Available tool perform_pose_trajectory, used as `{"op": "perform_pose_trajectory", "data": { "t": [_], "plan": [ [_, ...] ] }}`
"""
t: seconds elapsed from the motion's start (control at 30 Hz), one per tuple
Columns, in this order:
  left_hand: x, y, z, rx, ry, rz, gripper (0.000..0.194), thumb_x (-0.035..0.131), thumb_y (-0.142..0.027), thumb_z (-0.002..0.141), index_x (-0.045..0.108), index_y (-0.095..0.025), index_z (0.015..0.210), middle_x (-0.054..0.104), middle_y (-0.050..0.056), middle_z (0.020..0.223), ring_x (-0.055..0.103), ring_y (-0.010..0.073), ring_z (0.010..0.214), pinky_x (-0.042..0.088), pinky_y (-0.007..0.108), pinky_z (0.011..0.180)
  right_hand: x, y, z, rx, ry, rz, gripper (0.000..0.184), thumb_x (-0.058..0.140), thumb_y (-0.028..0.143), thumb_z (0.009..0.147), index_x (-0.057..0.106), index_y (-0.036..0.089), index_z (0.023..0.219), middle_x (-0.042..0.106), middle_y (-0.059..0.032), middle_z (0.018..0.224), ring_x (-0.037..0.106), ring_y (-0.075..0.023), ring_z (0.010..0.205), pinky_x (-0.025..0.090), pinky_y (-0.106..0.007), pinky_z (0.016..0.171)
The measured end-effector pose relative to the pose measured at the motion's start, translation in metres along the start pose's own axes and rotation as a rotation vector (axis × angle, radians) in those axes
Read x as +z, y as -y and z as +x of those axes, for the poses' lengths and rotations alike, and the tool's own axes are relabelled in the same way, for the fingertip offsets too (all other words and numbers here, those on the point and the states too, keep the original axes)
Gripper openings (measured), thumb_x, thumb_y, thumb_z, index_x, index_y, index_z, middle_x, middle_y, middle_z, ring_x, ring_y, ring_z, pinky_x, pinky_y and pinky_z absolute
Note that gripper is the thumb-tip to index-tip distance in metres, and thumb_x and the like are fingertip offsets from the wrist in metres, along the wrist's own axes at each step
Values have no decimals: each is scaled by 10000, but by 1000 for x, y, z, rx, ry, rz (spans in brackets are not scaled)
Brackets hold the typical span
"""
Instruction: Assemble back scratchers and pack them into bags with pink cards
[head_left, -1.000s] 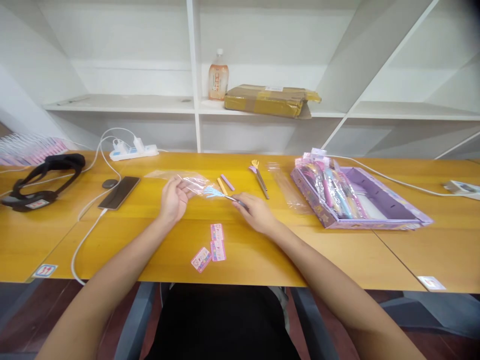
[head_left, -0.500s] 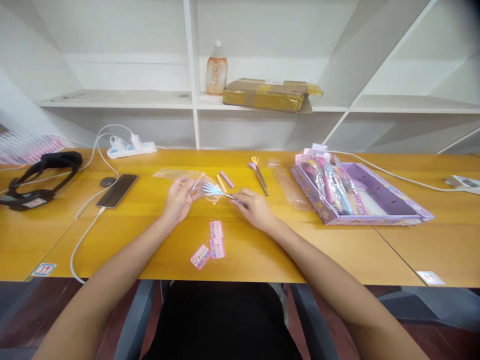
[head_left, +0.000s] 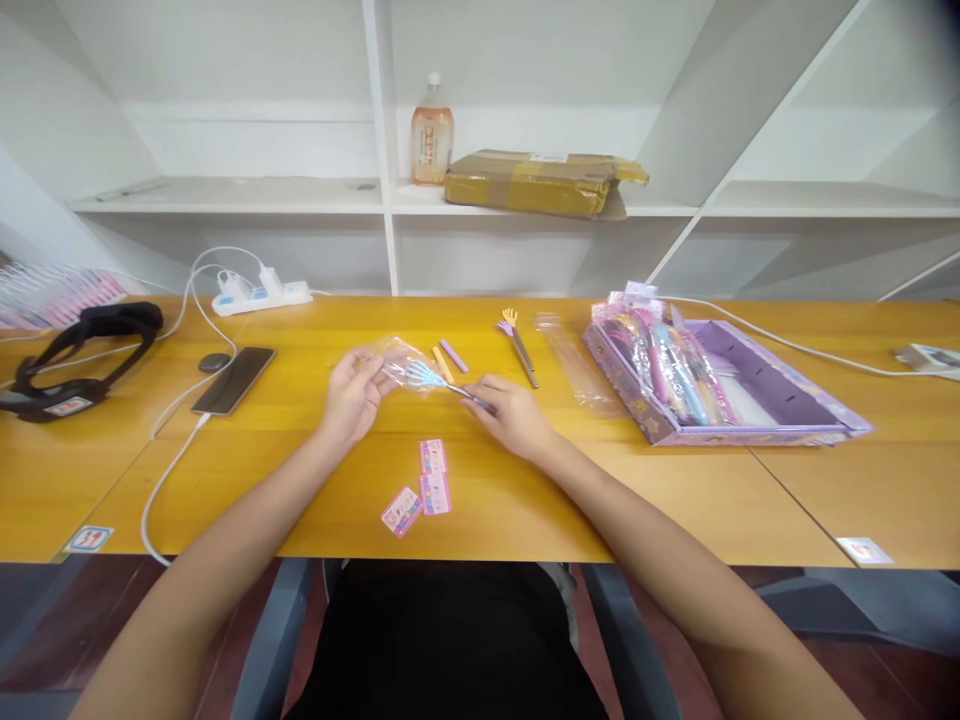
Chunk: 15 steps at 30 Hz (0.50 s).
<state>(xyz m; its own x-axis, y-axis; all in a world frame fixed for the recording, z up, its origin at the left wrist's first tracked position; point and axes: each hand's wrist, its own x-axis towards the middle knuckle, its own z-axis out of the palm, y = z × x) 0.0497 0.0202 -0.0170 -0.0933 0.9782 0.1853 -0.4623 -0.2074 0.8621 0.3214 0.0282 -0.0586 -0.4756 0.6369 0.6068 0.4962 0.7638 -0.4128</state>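
Note:
My right hand (head_left: 512, 412) is closed round the metal rod of a small back scratcher (head_left: 425, 376) with a light blue hand-shaped head, which points left. My left hand (head_left: 354, 392) pinches a clear plastic bag (head_left: 397, 358) beside that head. Bag and head overlap; whether the head is inside I cannot tell. Behind them lie an orange tube (head_left: 442, 364) and a purple tube (head_left: 454, 355). Farther right, two back scratchers (head_left: 519, 347) with yellow and purple heads lie side by side. Several pink cards (head_left: 433, 475) lie nearer the front edge.
A purple box (head_left: 757, 437) on the right holds several wrapped items (head_left: 679, 375). Flat clear bags (head_left: 574, 362) lie beside it. To the left are a phone (head_left: 234, 380), a black headset (head_left: 82, 360) and a power strip (head_left: 262, 297) with cables. A bottle and carton (head_left: 540, 185) stand on the shelf.
The clear bag has been drawn in from its long stretch to the left and now bunches between my left hand and the blue head. My right hand has barely moved.

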Motion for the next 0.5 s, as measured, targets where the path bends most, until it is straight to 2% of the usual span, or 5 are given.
{"op": "perform_pose_trajectory", "data": {
  "t": [0.13,0.3,0.5],
  "plan": [
    [-6,-2,7,-1,-84,-25,298,826,-237,842,547,-188,934,788,90,1039,786,239,1030,631,426,989,-1,-1,0,10,-21,-8,325,514,399,1103,766,210,1180,677,-90,955,637,-204,832,507,-340,762],
    [-1,-2,2,-33,-47,-14,280,812,-236,860,547,-186,934,788,101,1040,784,210,979,645,371,928,-1,-1,0,8,-17,3,334,505,408,1105,764,215,1191,680,-95,962,641,-212,847,512,-345,767],
    [7,2,-5,-77,28,-11,395,891,-285,798,528,-193,923,779,78,1031,779,220,1005,659,357,881,-1,1,0,-8,-12,3,333,506,413,1107,764,219,1189,668,-85,944,635,-203,838,500,-327,752]
  ]
}}
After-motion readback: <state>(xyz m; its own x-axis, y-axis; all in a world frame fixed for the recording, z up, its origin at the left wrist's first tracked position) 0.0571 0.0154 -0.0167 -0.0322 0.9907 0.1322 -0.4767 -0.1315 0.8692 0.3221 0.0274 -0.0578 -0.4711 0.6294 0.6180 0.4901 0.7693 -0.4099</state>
